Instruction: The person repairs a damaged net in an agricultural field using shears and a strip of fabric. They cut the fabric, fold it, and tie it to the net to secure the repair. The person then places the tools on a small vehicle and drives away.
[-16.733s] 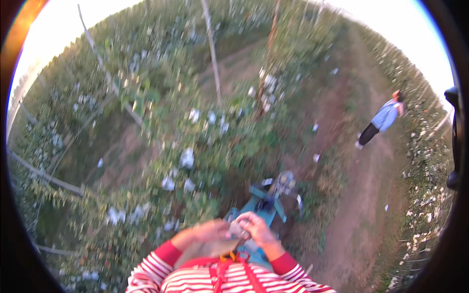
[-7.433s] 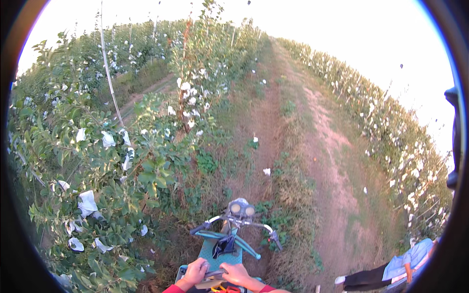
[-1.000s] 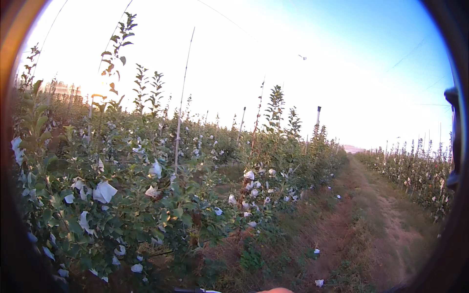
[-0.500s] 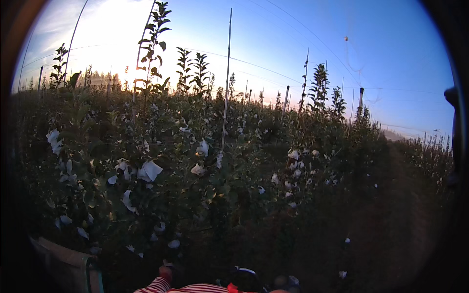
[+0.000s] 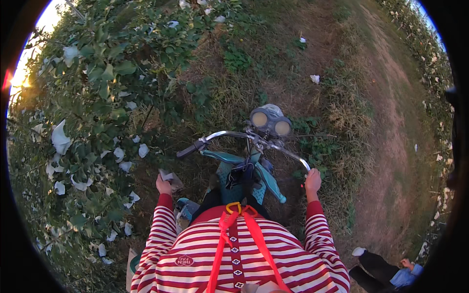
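My left hand [image 5: 163, 184] is closed round some crumpled, greyish-white paper [image 5: 171, 179], which looks like a small bag, out beside the foliage. My right hand [image 5: 312, 179] is wrapped round the right end of a chrome handlebar [image 5: 290, 153], hiding the grip there. The bar's black left grip [image 5: 190, 149] has no hand on it. Two round gauges [image 5: 270, 123] sit at the middle of the bar. Below it lies the turquoise body [image 5: 227, 183] of the tricycle or scooter, in front of my lap.
Leafy fruit trees [image 5: 105, 97] with white paper bags [image 5: 60, 138] crowd the left side. A dirt track [image 5: 386, 117] runs along the right, past dry grass [image 5: 342, 132]. White scraps [image 5: 315, 78] lie on the ground. Another person [image 5: 378, 271] in dark trousers is at the lower right.
My view has tipped down from the tree rows and sky to the handlebar. Both hands now show fully; earlier only the left one was partly visible at the lower edge.
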`<state>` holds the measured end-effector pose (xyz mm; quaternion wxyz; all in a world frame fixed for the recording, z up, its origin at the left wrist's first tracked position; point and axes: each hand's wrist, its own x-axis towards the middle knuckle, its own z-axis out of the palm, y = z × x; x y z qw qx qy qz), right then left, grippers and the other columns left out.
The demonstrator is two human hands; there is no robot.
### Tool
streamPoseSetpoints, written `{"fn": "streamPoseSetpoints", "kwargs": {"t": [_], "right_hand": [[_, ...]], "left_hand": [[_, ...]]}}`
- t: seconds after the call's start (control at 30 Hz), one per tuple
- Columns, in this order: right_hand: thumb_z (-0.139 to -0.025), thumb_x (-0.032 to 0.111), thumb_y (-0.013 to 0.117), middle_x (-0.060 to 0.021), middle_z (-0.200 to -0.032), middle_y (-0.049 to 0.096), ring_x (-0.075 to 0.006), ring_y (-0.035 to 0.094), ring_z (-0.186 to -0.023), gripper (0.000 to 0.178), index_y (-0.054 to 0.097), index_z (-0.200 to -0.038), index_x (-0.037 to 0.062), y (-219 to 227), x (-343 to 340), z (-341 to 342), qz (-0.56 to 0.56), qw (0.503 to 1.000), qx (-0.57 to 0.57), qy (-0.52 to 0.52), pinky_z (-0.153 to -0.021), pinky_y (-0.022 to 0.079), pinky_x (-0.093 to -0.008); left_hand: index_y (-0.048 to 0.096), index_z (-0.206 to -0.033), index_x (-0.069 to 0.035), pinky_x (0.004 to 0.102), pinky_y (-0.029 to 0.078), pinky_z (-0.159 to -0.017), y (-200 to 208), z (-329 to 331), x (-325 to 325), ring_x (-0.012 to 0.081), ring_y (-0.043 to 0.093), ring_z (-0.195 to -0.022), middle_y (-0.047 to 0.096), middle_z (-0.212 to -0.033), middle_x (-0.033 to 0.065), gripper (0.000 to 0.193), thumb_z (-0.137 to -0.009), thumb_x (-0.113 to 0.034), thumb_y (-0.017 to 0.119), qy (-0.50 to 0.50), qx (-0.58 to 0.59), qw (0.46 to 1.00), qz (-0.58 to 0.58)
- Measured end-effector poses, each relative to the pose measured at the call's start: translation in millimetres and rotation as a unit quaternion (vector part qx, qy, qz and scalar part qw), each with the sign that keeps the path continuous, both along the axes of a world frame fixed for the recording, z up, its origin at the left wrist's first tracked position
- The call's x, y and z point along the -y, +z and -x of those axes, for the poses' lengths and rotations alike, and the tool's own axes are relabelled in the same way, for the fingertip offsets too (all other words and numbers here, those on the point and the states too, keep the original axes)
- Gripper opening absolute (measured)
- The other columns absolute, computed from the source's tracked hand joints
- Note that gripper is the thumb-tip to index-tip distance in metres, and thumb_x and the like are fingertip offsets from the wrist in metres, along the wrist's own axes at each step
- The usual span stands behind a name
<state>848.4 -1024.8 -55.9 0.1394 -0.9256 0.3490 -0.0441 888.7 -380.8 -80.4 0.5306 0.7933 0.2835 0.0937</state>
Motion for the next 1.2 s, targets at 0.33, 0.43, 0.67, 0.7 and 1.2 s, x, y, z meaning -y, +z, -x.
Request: {"fn": "streamPoseSetpoints", "kwargs": {"t": [0.33, 0.43, 0.67, 0.7, 1.2], "right_hand": [[-0.092, 0.024, 0.054, -0.0191, -0.101, 0.059, -0.0403, 0.058, -0.094, 0.02, 0.06, -0.101, 0.0072, -2, -101, -75, -0.137, 0.969, 0.149, 0.139, -0.08, 0.047, -0.0482], [-0.095, 0.029, 0.05, -0.0208, -0.103, 0.058, -0.0428, 0.059, -0.094, 0.024, 0.059, -0.104, 0.0083, -35, -128, -126, -0.18, 0.969, 0.106, 0.135, -0.078, 0.047, -0.0521], [-0.097, 0.036, 0.043, -0.0178, -0.109, 0.06, -0.0369, 0.063, -0.097, 0.036, 0.059, -0.102, 0.0041, -58, -160, -219, -0.08, 0.99, -0.087, 0.072, -0.081, 0.051, -0.0503], [-0.098, 0.035, 0.042, -0.0176, -0.107, 0.062, -0.037, 0.063, -0.096, 0.035, 0.059, -0.101, 0.0044, -60, -161, -222, -0.075, 0.991, -0.092, 0.069, -0.081, 0.052, -0.05], [-0.099, 0.031, 0.046, -0.0143, -0.077, 0.061, -0.0234, 0.065, -0.06, 0.035, 0.056, -0.103, -0.0023, -63, -117, -191, -0.417, 0.897, 0.136, -0.051, -0.06, 0.053, -0.0339]], "left_hand": [[0.06, -0.107, -0.005, 0.0433, 0.041, -0.089, 60, -122, 71, 0.0349, 0.051, -0.103, 0.056, -0.111, 0.0132, 0.031, -0.077, 0.0, 0.055, -0.278, 0.091, 0.868, -0.4], [0.061, -0.107, -0.008, 0.0408, 0.044, -0.087, 17, -145, 72, 0.0358, 0.053, -0.101, 0.058, -0.11, 0.0141, 0.028, -0.08, -0.003, 0.054, -0.35, 0.067, 0.886, -0.298], [0.065, -0.095, -0.015, 0.0488, 0.048, -0.069, 6, -145, 85, 0.0433, 0.061, -0.08, 0.064, -0.079, 0.0205, 0.018, -0.086, -0.027, 0.055, -0.223, -0.019, 0.931, -0.289], [0.065, -0.094, -0.015, 0.0486, 0.048, -0.068, 10, -144, 88, 0.0431, 0.061, -0.08, 0.064, -0.079, 0.0205, 0.017, -0.086, -0.027, 0.055, -0.21, -0.028, 0.933, -0.291], [0.066, -0.094, -0.012, 0.0467, 0.047, -0.065, 10, -146, 86, 0.043, 0.061, -0.074, 0.063, -0.075, 0.021, 0.021, -0.083, -0.028, 0.058, -0.227, -0.064, 0.923, -0.303]]}}
